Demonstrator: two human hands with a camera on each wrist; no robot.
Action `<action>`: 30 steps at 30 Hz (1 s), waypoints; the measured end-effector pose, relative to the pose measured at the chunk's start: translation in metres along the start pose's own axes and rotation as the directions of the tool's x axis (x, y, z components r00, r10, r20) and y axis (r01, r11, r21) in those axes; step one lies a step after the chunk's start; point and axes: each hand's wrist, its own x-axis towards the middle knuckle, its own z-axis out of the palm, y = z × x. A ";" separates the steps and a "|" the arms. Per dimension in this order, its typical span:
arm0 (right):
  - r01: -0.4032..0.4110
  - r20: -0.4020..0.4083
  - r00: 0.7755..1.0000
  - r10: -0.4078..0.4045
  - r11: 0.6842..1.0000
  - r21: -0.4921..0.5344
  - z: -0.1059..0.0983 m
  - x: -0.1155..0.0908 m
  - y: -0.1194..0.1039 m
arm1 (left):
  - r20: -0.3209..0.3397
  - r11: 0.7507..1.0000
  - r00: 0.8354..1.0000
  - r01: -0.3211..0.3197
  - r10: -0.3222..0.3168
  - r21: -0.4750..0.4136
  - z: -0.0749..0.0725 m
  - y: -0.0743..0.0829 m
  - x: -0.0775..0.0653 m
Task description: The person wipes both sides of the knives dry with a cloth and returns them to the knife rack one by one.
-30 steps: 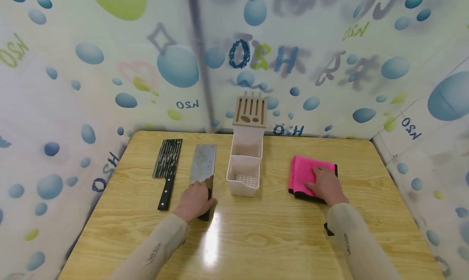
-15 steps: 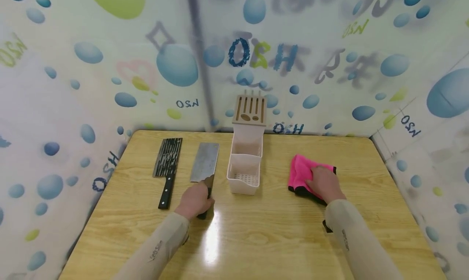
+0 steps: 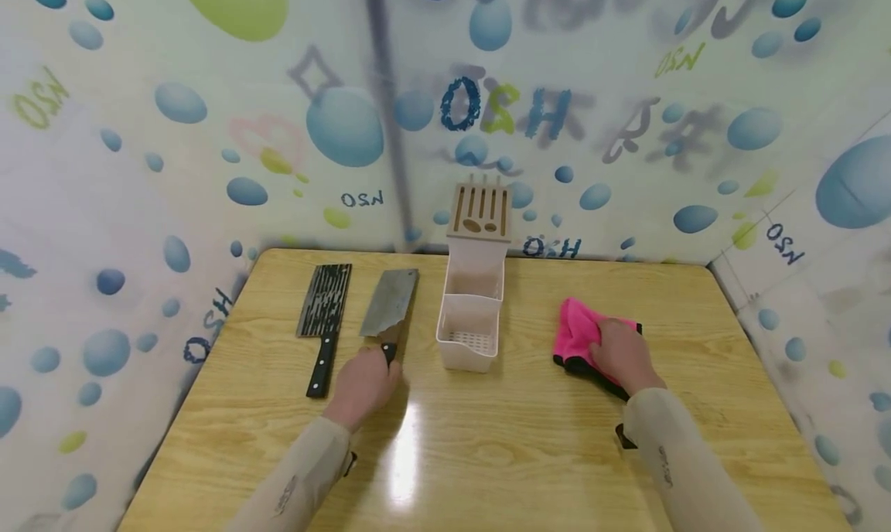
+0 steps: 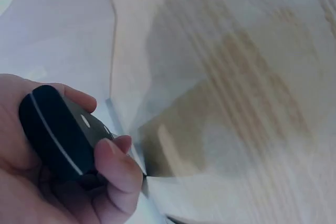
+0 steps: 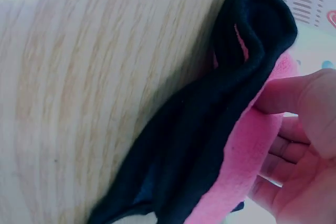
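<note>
My left hand grips a cleaver by its black riveted handle, fingers wrapped round it. The plain grey blade points toward the back of the table, tilted, with its shadow on the wood. A folded pink cloth with black edging lies at the right. My right hand pinches it, thumb on the near side and fingers behind. In the right wrist view the black edging rises in a fold off the wood.
Left of the held cleaver lies a second cleaver, its dark blade streaked. A white utensil holder with a brown slotted top stands between the hands near the back edge. Patterned curtains enclose the wooden table.
The held cleaver has come up off the table and its blade has turned in my left hand. My right hand has closed on the cloth, bunching it into folds.
</note>
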 end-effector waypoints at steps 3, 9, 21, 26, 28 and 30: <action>0.003 -0.035 0.999 -0.001 0.999 0.048 -0.002 -0.004 0.000 | -0.023 1.000 1.000 0.000 -0.001 -0.025 -0.006 0.001 -0.004; 0.005 -0.108 0.994 0.015 0.983 0.182 -0.008 -0.007 -0.005 | -0.128 0.996 0.989 -0.076 0.070 -0.045 -0.018 0.003 -0.010; 0.108 -0.228 0.974 -0.013 0.905 0.410 -0.021 -0.008 -0.025 | -0.334 0.952 0.904 -0.300 0.265 -0.055 -0.051 0.018 -0.023; 0.171 -0.315 0.949 -0.023 0.875 0.453 -0.037 -0.011 -0.046 | -0.374 0.923 0.870 -0.375 0.321 -0.082 -0.063 0.034 -0.031; 0.215 -0.360 0.932 -0.042 0.865 0.454 -0.044 -0.013 -0.055 | -0.396 0.909 0.850 -0.408 0.347 -0.079 -0.067 0.040 -0.033; 0.258 -0.402 0.913 -0.062 0.853 0.454 -0.051 -0.015 -0.065 | -0.423 0.897 0.826 -0.438 0.373 -0.065 -0.069 0.046 -0.036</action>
